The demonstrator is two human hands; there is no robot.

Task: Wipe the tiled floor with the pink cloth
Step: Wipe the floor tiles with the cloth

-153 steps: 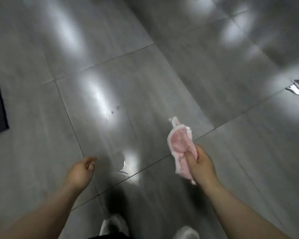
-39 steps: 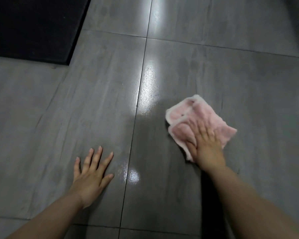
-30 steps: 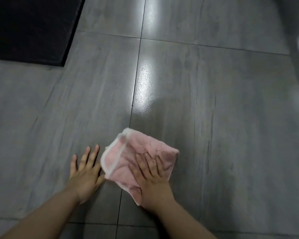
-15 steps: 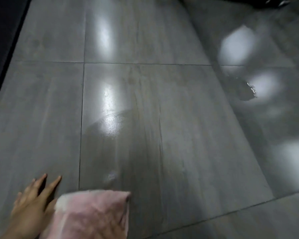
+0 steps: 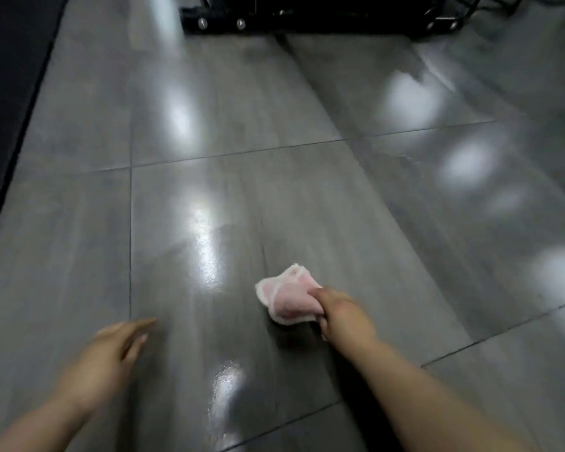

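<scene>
The right hand (image 5: 341,313) is curling its thumb and fingers around the bunched pink cloth (image 5: 289,295), holding it low over the grey tiled floor (image 5: 274,197). The left hand (image 5: 111,350) is hovering nearby, fingers loosely extended and holding nothing. A black mat (image 5: 10,76) is lying at the left edge, and a dark base (image 5: 307,14) is standing at the top.

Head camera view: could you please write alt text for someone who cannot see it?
The right hand grips a bunched pink cloth low over a glossy grey tiled floor, the left hand open beside it. A dark mat edges the left, black equipment the top.
</scene>
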